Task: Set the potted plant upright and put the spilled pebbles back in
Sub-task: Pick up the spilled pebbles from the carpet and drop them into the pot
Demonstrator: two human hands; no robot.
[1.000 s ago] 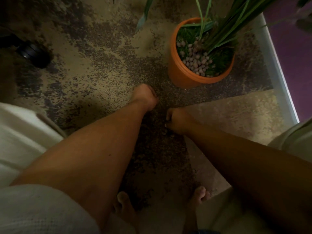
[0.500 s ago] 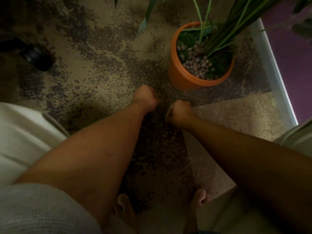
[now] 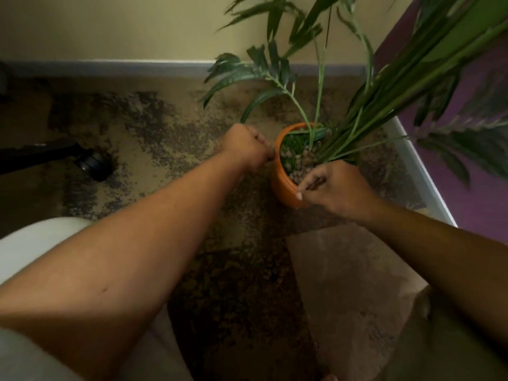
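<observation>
The orange pot (image 3: 281, 188) stands upright on the carpet, with long green leaves (image 3: 384, 94) rising to the right. Pale pebbles (image 3: 300, 164) lie inside it around the stems. My left hand (image 3: 247, 149) is a tight fist just left of the rim, and what it grips is hidden inside. My right hand (image 3: 334, 188) hovers over the near rim, its fingers stretched left above the pebbles. More spilled pebbles (image 3: 233, 287) darken the carpet between my arms.
A black chair caster (image 3: 94, 166) sits on the carpet at the left. A white skirting strip (image 3: 423, 185) and a purple wall bound the right side. A beige mat (image 3: 346, 273) lies near right, a yellow wall behind.
Both hands rose from the floor to the pot: the left fist to its left rim, the right over the pebbles with its fingers loosened. My view tilted up.
</observation>
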